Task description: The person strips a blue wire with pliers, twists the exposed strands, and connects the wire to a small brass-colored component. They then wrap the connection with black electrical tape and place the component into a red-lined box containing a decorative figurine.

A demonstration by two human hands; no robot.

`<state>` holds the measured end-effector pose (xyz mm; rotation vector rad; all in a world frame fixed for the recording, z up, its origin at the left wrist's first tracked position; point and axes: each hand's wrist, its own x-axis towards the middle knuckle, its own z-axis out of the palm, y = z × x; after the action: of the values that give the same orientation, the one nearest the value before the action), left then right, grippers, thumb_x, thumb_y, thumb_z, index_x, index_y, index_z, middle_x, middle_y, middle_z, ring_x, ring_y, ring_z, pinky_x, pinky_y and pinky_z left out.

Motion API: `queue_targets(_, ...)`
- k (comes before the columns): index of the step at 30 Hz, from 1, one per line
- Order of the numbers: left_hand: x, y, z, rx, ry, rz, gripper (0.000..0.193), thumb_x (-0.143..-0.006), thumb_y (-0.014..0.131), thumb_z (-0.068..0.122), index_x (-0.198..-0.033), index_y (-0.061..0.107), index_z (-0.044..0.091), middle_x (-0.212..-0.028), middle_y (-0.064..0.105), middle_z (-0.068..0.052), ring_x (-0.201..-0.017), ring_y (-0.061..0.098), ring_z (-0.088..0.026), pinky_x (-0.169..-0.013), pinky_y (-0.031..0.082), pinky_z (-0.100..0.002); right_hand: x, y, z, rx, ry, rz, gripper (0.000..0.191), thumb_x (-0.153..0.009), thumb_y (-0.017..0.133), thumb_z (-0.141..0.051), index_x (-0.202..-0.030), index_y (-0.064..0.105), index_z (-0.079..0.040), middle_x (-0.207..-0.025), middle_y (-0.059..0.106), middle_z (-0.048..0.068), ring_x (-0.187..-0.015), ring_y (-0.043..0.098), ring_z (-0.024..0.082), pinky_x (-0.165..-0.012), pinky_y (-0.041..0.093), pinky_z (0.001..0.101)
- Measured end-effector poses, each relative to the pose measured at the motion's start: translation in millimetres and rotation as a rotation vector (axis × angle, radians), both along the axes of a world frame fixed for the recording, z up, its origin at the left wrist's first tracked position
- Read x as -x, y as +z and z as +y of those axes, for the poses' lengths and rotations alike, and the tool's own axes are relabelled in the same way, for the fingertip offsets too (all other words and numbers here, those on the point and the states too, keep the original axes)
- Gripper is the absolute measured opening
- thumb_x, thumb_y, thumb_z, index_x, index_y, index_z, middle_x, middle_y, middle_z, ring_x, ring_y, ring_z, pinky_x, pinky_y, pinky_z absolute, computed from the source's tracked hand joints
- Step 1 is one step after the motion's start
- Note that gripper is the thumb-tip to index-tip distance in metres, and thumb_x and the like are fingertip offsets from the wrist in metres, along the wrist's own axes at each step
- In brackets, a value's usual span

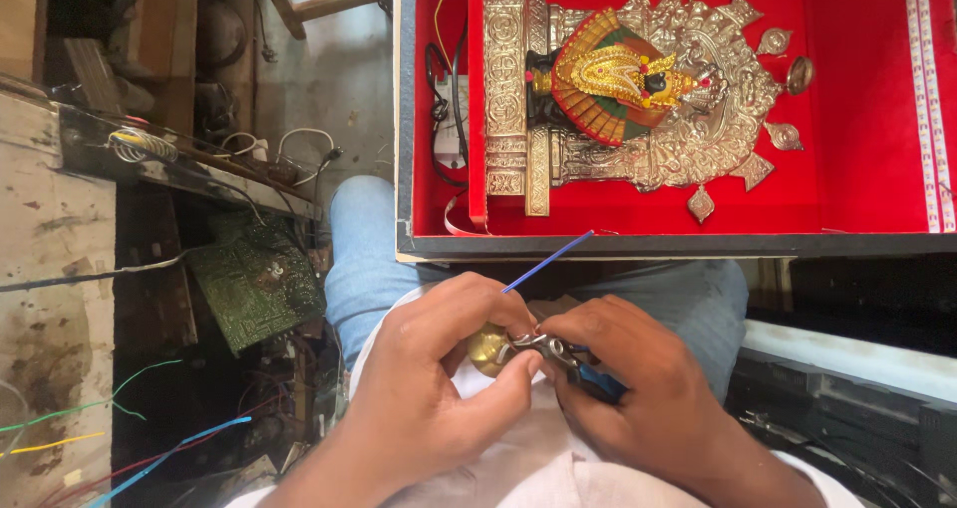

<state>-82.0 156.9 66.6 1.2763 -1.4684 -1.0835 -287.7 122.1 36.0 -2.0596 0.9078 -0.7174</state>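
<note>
Both hands are up over the lap, close together. The left hand curls around a small brass-coloured round piece, thumb and fingers pressed onto it, and a thin blue wire rises from that grip, slanting up and right toward the box. The right hand is closed around blue-handled pliers, whose metal nose meets the brass piece right between the two thumbs. Whether the nose actually bites the piece or the wire cannot be made out.

Just beyond the knees sits an open box with a dark rim and red lining. Inside, left of centre, lies a silver-coloured ornamental shrine frame with a gold, green and red figure at its heart. White patterned strips run down the box's right edge; wires trail in its left corner.

Left of the legs, a green circuit board lies low among loose coloured wires. The surroundings are a rough, cluttered workshop with worn wood and dusty floor.
</note>
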Motion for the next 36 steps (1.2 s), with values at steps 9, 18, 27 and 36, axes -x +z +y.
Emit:
queue_targets(9,-4.1,4.0,-6.3,-0.048,-0.046,-0.107,0.022,-0.081,0.081,0.016,-0.096,0.07,0.004,-0.079,0.067,-0.004,-0.059,0.057,-0.014,-0.051,0.041,-0.028,0.4,2.2,-6.1,0.105,-0.017,0.002,0.039,-0.074,0.079,-0.003,-0.111,0.066,-0.004,-0.098,0.072,0.011,-0.087,0.07,0.03,-0.076,0.055,0.0377)
queue_targets(18,-7.6,3.6,-2.8,-0.147,-0.041,-0.136,0.017,-0.082,0.075,0.016,-0.095,0.071,0.005,-0.072,0.063,-0.002,-0.051,0.049,-0.011,-0.047,0.036,-0.028,1.1,-1.4,-1.6,-0.145,-0.013,0.001,0.034,-0.077,0.079,-0.002,-0.109,0.07,-0.007,-0.09,0.074,0.008,-0.077,0.071,0.022,-0.066,0.055,0.0328)
queue_targets(27,-8.1,-2.0,2.3,-0.314,-0.012,-0.055,0.016,-0.084,0.076,0.021,-0.088,0.072,0.006,-0.072,0.059,0.001,-0.052,0.039,-0.005,-0.046,0.03,-0.026,-1.3,-2.7,1.6,0.134,0.027,0.018,0.041,-0.074,0.079,-0.002,-0.113,0.067,-0.004,-0.1,0.074,0.011,-0.088,0.071,0.029,-0.077,0.056,0.0361)
queue_targets(36,-10.8,-4.5,3.8,-0.368,-0.036,0.067,0.012,-0.081,0.072,0.016,-0.087,0.068,0.007,-0.08,0.06,0.002,-0.057,0.042,-0.004,-0.05,0.033,-0.024,-3.5,-5.0,6.6,0.073,0.018,0.005,0.043,-0.074,0.081,-0.001,-0.115,0.068,-0.003,-0.1,0.075,0.01,-0.084,0.071,0.027,-0.074,0.056,0.0353)
